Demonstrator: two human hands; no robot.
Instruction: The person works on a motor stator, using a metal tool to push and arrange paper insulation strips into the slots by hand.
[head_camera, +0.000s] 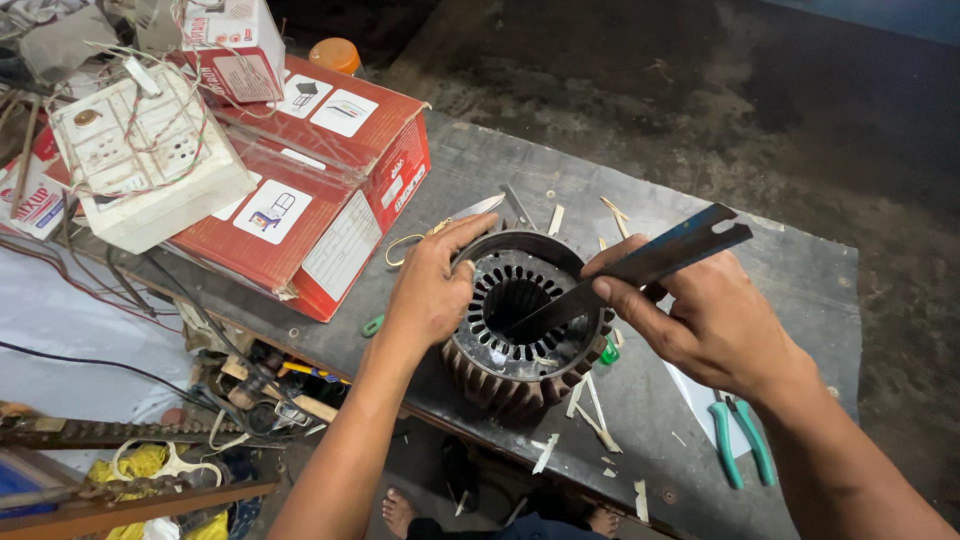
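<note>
Two bare feet (400, 512) are showing below the desk (800, 270) edge. On it, a round slotted metal stator core (520, 320) is sitting among pale slivers, with green-handled pliers (742, 440) lying to its right. The left hand (432, 290) is curling over the core's rim, fingers bent and gripping it. The right hand (715, 320) is closing around a flat dark metal blade (630, 272), its tip reaching into the core's bore. Farther back, a red cardboard box (330, 190) is carrying a white switchboard (140, 160).
</note>
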